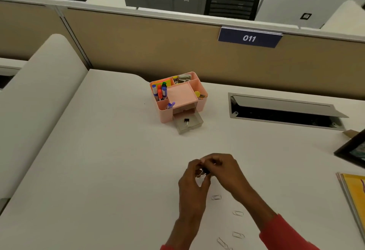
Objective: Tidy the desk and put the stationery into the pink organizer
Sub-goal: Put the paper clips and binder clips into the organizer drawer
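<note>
Pinching black binder clip (205, 171) between left hand (192, 180) and right hand (224, 167), fingers clamped on it | sign (249, 37) reads 011

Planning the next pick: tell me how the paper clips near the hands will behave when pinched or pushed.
The paper clips are thin wire lying flat on the smooth desk, so they probably slide when pushed and are hard to pinch. Small beside the left hand, they are likely light. Flat loops should not roll.

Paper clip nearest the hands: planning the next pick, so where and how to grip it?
Probably from straight above, pinching the paper clip across its two long sides with fingertips: it lies flat on the desk, thin wire with free space around.
</note>
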The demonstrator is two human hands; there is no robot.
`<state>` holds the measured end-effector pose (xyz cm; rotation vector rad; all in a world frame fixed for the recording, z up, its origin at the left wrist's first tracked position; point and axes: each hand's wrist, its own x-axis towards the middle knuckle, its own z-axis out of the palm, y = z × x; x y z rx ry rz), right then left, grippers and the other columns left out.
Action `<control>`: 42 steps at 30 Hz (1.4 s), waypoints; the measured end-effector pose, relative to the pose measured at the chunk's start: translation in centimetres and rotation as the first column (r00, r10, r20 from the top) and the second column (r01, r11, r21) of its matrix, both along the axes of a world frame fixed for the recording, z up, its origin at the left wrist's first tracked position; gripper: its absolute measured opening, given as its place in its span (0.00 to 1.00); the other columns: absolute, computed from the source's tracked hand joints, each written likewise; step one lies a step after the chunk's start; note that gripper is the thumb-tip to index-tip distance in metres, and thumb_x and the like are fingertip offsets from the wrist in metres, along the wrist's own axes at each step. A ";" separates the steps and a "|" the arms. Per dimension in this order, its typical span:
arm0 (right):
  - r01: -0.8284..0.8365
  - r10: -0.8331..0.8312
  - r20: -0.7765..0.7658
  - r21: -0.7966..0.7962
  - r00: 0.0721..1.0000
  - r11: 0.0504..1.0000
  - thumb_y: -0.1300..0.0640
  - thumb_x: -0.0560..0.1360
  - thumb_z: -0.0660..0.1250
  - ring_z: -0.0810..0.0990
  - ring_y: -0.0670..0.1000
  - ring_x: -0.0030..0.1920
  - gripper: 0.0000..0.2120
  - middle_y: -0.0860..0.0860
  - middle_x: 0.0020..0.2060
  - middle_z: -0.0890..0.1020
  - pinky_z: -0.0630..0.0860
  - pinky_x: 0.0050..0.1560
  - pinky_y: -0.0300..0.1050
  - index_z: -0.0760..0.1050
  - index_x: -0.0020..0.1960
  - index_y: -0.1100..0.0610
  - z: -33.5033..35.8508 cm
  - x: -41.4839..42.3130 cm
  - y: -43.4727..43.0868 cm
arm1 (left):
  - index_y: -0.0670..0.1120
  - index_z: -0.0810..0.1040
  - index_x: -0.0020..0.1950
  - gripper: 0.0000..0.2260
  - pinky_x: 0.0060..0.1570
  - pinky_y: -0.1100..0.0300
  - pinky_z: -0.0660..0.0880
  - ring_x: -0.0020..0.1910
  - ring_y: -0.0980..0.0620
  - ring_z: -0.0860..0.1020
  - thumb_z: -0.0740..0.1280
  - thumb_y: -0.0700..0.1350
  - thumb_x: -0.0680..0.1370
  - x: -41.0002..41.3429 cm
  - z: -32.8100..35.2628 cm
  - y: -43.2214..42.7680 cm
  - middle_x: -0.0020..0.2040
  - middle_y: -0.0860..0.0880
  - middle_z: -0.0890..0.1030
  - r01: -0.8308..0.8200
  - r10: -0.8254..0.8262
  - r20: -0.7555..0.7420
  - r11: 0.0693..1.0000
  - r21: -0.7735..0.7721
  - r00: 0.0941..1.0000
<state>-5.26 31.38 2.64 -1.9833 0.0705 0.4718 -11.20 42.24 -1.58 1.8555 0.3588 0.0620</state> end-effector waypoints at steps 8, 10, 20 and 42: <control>0.097 -0.095 0.024 -0.123 0.995 0.988 0.63 0.72 0.75 0.85 0.45 0.38 0.07 0.48 0.36 0.86 0.84 0.47 0.46 0.84 0.47 0.53 -0.8 1.0 -0.4 | 0.59 0.69 0.69 0.22 0.56 0.70 0.73 0.58 0.59 0.76 0.71 0.52 0.78 -0.8 -0.5 -0.2 0.61 0.63 0.75 -0.053 0.058 -0.068 0.996 0.076 0.996; 0.125 -0.109 0.123 -0.128 0.986 0.984 0.61 0.72 0.77 0.85 0.42 0.39 0.05 0.46 0.38 0.87 0.83 0.48 0.40 0.85 0.48 0.55 -0.8 3.2 0.4 | 0.59 0.67 0.71 0.22 0.59 0.62 0.75 0.59 0.58 0.75 0.69 0.53 0.78 -0.9 -0.7 0.1 0.63 0.62 0.73 -0.098 0.107 -0.077 0.989 0.115 0.991; 0.080 0.037 0.273 -0.404 0.961 0.911 0.61 0.79 0.65 0.81 0.53 0.46 0.08 0.52 0.45 0.83 0.75 0.38 0.37 0.82 0.53 0.56 -2.0 14.9 8.6 | 0.57 0.73 0.65 0.16 0.57 0.62 0.77 0.55 0.61 0.77 0.66 0.43 0.79 -2.3 -2.1 1.4 0.58 0.62 0.77 -0.121 0.130 -0.042 0.977 0.177 0.991; 0.169 -0.003 0.400 -0.379 0.916 0.910 0.59 0.76 0.71 0.82 0.45 0.48 0.08 0.46 0.50 0.86 0.79 0.51 0.43 0.85 0.52 0.50 1.7 4.7 -4.6 | 0.53 0.77 0.68 0.16 0.63 0.54 0.76 0.61 0.58 0.77 0.67 0.45 0.80 -4.1 -0.5 -1.7 0.64 0.56 0.79 0.126 -0.124 -0.029 0.984 0.123 0.992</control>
